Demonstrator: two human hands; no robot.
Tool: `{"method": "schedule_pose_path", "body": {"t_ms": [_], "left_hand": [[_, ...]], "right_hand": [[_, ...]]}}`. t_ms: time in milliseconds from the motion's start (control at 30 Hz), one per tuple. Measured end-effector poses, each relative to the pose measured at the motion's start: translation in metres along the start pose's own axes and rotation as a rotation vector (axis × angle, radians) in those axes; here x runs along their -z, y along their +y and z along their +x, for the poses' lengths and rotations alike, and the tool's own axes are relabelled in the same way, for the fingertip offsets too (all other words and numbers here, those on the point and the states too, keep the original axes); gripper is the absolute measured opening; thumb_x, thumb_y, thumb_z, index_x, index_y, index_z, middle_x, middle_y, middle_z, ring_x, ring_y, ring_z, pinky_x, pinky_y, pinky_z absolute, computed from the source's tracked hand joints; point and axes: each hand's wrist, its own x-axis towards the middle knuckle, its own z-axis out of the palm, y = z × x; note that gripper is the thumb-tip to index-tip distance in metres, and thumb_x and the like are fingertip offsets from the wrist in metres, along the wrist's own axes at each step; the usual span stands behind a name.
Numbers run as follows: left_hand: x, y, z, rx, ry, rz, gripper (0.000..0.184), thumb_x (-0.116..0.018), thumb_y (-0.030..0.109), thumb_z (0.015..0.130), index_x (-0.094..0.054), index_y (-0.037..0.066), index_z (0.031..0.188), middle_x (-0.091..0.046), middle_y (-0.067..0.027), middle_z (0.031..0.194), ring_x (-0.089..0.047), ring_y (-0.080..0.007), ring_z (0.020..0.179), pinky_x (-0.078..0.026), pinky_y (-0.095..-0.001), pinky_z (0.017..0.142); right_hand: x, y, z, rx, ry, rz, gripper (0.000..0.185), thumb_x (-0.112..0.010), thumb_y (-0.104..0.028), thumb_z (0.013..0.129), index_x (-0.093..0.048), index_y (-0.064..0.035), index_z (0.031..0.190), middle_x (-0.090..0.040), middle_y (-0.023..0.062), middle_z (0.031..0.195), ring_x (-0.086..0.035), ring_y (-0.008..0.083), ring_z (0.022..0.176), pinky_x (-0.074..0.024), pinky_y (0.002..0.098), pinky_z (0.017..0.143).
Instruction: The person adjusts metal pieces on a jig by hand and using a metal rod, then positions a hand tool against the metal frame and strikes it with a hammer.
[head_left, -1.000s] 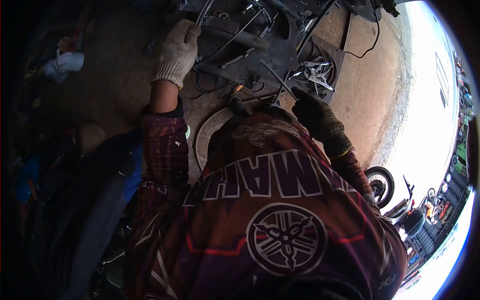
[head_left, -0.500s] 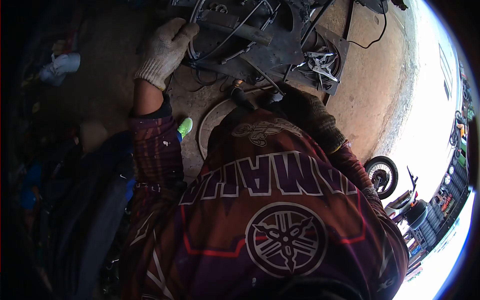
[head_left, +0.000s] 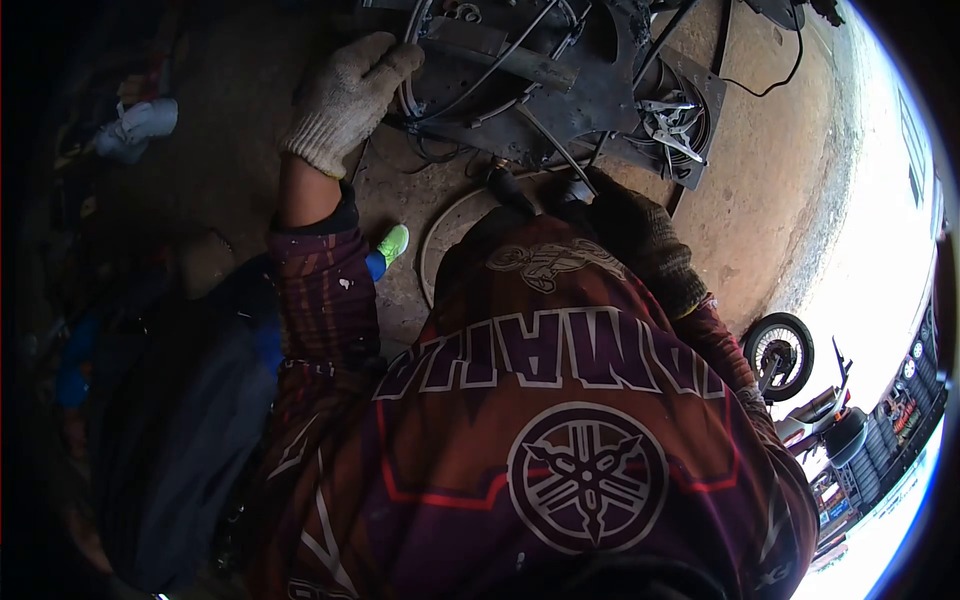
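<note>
At the far left, a bundle of pale cloth lies on dim ground, with a person in dark clothing below it in view. The left hand, in a knitted glove, is clenched on a curved metal rod, which stands at the near left part of the dark metal plate. Below, a bright green shoe rests on the floor, just beside a looped hose. Two small metal rings lie together on the plate, above a pipe set slantwise across it. A thin straight rod slopes from the plate down to the right hand; that darker glove seems closed around its lower end, though shadow blurs the fingers. Right of it, metal clamps lie within and partly over a coil of dark cable, which the plate's right-hand end carries. Farther right, well apart, a spoked wheel belongs to a motorcycle on the ground outside.
</note>
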Motion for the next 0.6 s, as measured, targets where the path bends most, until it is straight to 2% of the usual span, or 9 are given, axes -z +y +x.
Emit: {"method": "schedule_pose_path", "body": {"t_ms": [133, 233, 300, 400, 433, 500, 600], "left_hand": [[0.008, 0.004, 0.003, 0.052, -0.084, 0.132, 0.038, -0.062, 0.044, 0.100, -0.072, 0.008, 0.090, -0.054, 0.0015, 0.063, -0.050, -0.0082, 0.059, -0.042, -0.0291, 0.057], [0.007, 0.002, 0.004, -0.020, -0.042, 0.106, 0.040, -0.061, 0.046, 0.100, -0.072, 0.008, 0.092, -0.055, -0.0003, 0.063, -0.052, -0.0097, 0.059, -0.043, -0.0301, 0.058], [0.012, 0.007, 0.004, 0.101, -0.129, 0.148, 0.032, -0.065, 0.033, 0.099, -0.071, 0.002, 0.101, -0.065, 0.0004, 0.081, -0.052, -0.0078, 0.073, -0.043, -0.0266, 0.069], [0.009, 0.001, 0.004, 0.056, -0.086, 0.127, 0.033, -0.064, 0.033, 0.100, -0.071, 0.002, 0.101, -0.065, 0.0006, 0.082, -0.052, -0.0078, 0.073, -0.043, -0.0267, 0.068], [0.007, -0.002, 0.005, 0.053, -0.085, 0.123, 0.033, -0.064, 0.033, 0.100, -0.071, 0.002, 0.101, -0.065, 0.0006, 0.082, -0.052, -0.0078, 0.073, -0.043, -0.0267, 0.068], [0.004, -0.006, 0.003, -0.067, -0.024, 0.119, 0.044, -0.059, 0.049, 0.100, -0.071, 0.009, 0.090, -0.053, -0.0013, 0.062, -0.052, -0.0109, 0.059, -0.043, -0.0311, 0.059], [0.004, 0.000, 0.001, -0.010, -0.027, 0.098, 0.042, -0.060, 0.047, 0.100, -0.071, 0.008, 0.089, -0.052, -0.0012, 0.063, -0.051, -0.0110, 0.060, -0.043, -0.0313, 0.060]], "right_hand": [[-0.007, 0.001, 0.002, 0.000, -0.028, 0.001, 0.044, -0.062, -0.035, 0.097, -0.057, -0.0093, 0.132, -0.071, 0.0203, 0.099, -0.071, 0.0380, 0.091, -0.0569, 0.0473, 0.074], [-0.008, -0.005, 0.004, 0.017, -0.102, -0.006, 0.048, -0.061, -0.034, 0.097, -0.051, -0.0120, 0.139, -0.070, 0.0194, 0.106, -0.071, 0.0376, 0.094, -0.0572, 0.0472, 0.075], [-0.002, -0.015, 0.005, 0.014, -0.149, -0.071, 0.046, -0.061, -0.033, 0.096, -0.053, -0.0137, 0.137, -0.067, 0.0163, 0.114, -0.070, 0.0362, 0.096, -0.0580, 0.0464, 0.078], [0.005, -0.023, 0.001, 0.012, -0.123, -0.033, 0.043, -0.061, -0.030, 0.095, -0.056, -0.0117, 0.133, -0.063, 0.0148, 0.119, -0.070, 0.0344, 0.099, -0.0587, 0.0449, 0.081], [0.005, -0.022, 0.001, 0.010, -0.121, -0.036, 0.043, -0.061, -0.030, 0.095, -0.056, -0.0117, 0.133, -0.063, 0.0148, 0.119, -0.070, 0.0344, 0.099, -0.0587, 0.0449, 0.081], [0.003, -0.019, 0.002, 0.115, -0.106, -0.155, 0.042, -0.061, -0.030, 0.095, -0.058, -0.0089, 0.131, -0.064, 0.0147, 0.117, -0.070, 0.0326, 0.101, -0.0586, 0.0448, 0.082], [-0.003, -0.015, 0.005, 0.058, -0.145, -0.113, 0.046, -0.063, -0.030, 0.095, -0.056, -0.0067, 0.135, -0.065, 0.0157, 0.121, -0.069, 0.0334, 0.104, -0.0578, 0.0439, 0.085]]}}
